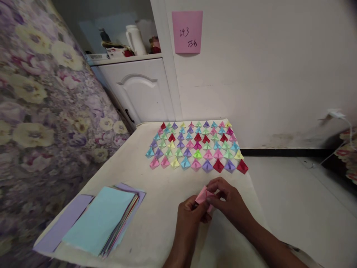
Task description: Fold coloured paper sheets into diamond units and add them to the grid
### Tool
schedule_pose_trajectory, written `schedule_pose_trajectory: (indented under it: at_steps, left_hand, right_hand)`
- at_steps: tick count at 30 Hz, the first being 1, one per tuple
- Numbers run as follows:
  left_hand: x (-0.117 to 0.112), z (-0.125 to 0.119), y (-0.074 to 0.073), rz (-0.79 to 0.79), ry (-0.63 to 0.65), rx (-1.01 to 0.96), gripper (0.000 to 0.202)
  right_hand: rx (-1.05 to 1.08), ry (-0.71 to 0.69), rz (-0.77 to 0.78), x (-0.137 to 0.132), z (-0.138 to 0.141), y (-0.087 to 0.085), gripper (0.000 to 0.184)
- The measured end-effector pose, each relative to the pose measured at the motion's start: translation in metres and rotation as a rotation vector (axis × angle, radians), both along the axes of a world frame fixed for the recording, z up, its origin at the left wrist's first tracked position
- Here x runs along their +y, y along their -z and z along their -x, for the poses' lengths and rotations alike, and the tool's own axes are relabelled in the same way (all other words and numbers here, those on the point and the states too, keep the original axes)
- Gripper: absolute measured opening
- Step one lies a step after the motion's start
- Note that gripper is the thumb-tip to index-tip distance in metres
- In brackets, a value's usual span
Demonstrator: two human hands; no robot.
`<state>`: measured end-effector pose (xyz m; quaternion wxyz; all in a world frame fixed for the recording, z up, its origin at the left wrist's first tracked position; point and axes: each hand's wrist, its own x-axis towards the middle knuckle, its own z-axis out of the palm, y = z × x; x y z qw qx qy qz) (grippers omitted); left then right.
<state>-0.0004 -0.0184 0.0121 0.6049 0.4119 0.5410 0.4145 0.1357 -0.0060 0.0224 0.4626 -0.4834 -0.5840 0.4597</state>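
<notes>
My left hand (189, 217) and my right hand (228, 201) meet over the near part of the table, both pinched on a small pink folded paper piece (203, 194). The fingers of both hands are closed around its edges. Beyond them, several rows of small folded paper shapes (196, 147) in red, pink, blue, green, yellow and purple lie in a grid on the cream table (156, 178).
A stack of coloured paper sheets (97, 219), light blue on top, lies at the table's near left. A floral cloth (41, 111) hangs to the left. A white cabinet (139, 89) and a wall with a pink note (186, 31) stand behind. White floor lies to the right.
</notes>
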Motion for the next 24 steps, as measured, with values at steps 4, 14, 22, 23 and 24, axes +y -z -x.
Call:
schedule_pose_trajectory:
  at_steps: [4, 14, 22, 23, 24]
  left_hand:
    - [0.0, 0.0, 0.0, 0.03, -0.001, -0.077, 0.023]
    - [0.0, 0.008, 0.005, 0.071, 0.016, -0.222, 0.015]
    - [0.0, 0.009, -0.005, 0.115, 0.063, -0.21, 0.023]
    - [0.0, 0.009, -0.006, 0.125, 0.055, -0.21, 0.023]
    - [0.001, 0.009, -0.007, 0.138, 0.049, -0.211, 0.023]
  right_hand:
    - [-0.025, -0.002, -0.034, -0.001, 0.002, 0.0, 0.011]
    - [-0.125, -0.147, -0.293, -0.006, -0.004, 0.006, 0.025]
    - [-0.149, -0.197, -0.323, -0.005, -0.007, 0.008, 0.027]
    - [-0.152, -0.204, -0.323, -0.005, -0.007, 0.008, 0.027]
    - [-0.154, -0.212, -0.323, -0.005, -0.008, 0.007, 0.027]
